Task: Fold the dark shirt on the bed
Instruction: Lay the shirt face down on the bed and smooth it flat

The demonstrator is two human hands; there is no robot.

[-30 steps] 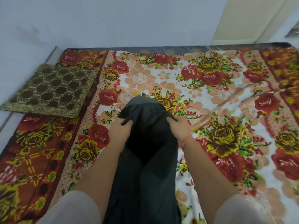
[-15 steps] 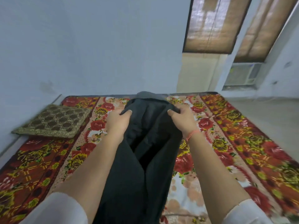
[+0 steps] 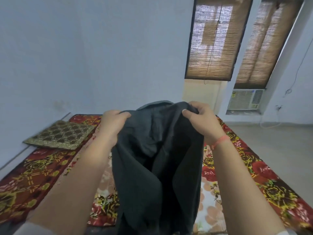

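Both bare forearms reach forward and up from the bottom corners of the view, roughly parallel, with the hands raised side by side in front of the person. The left hand (image 3: 113, 126) clenches the upper left edge of the dark grey-black fabric shirt (image 3: 159, 170), its thumb on the near face of the cloth and its fingers curled behind. The right hand (image 3: 202, 121), with a thin orange thread bracelet (image 3: 220, 141) on its wrist, pinches the upper right edge between thumb and curled fingers. The shirt hangs in loose folds between the arms, held above the red and cream floral bedspread (image 3: 264, 180); its lower end runs out of view. On the bed's far left corner lies a flat olive-and-gold patterned cushion (image 3: 59, 134). Behind, brown woven window blinds (image 3: 215, 41) hang above a white window air conditioner (image 3: 244, 101).
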